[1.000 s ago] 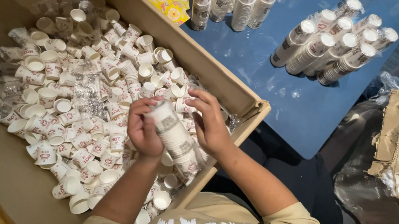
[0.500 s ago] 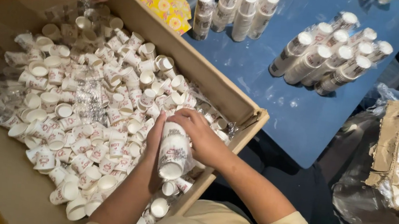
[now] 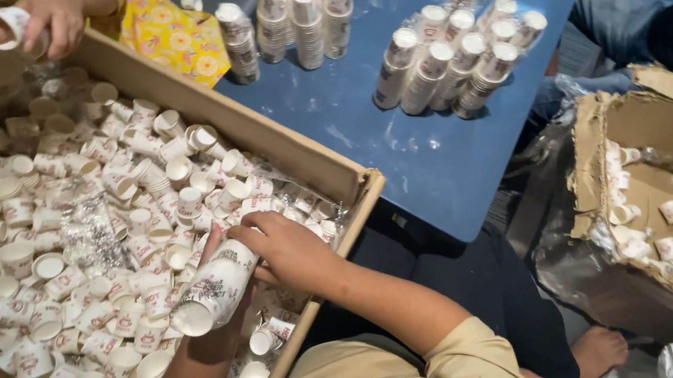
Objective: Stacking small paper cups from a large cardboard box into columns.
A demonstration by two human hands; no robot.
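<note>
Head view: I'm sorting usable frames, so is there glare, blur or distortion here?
Head view: mostly sharp; the stack of paper cups between the right hand and left hand reads clearly. Soft sheen on the blue table. Clear plastic in the cardboard box glints. Dim corners; edges lean slightly.

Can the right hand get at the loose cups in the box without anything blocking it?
Probably yes: the right hand is already over the open cardboard box, loose cups lie uncovered beside it.
</note>
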